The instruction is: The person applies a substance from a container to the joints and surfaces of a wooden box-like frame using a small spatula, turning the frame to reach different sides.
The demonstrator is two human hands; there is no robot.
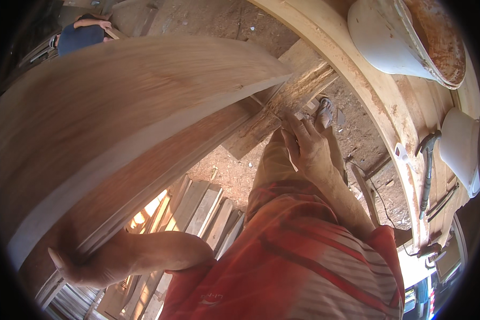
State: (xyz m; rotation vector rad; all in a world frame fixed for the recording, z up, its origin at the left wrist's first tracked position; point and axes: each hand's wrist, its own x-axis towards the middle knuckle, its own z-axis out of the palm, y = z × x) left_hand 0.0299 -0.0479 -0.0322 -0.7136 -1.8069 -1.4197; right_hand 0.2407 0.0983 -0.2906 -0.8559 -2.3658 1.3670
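A broad wooden panel [138,80] with a pale edge fills the left side, its surface smeared by motion. Beneath it runs another reddish-brown wooden piece [149,152]. My left hand [98,264] grips the lower left edge of the wood, thumb on the near side; the other fingers are hidden. Over my trouser leg, my right hand [306,141] has its fingers stretched out and its thumb apart. Its fingertips are close to a rough wooden beam [290,93] beneath the panel's far end; whether they touch it I cannot tell.
On the right, a wooden bench [368,96] carries a large white bucket [378,40], a smaller white container [458,146] and a hammer [426,160]. Several loose planks [197,205] lie at lower left. Another person [82,34] is at far left. A cable [381,200] hangs near the bench.
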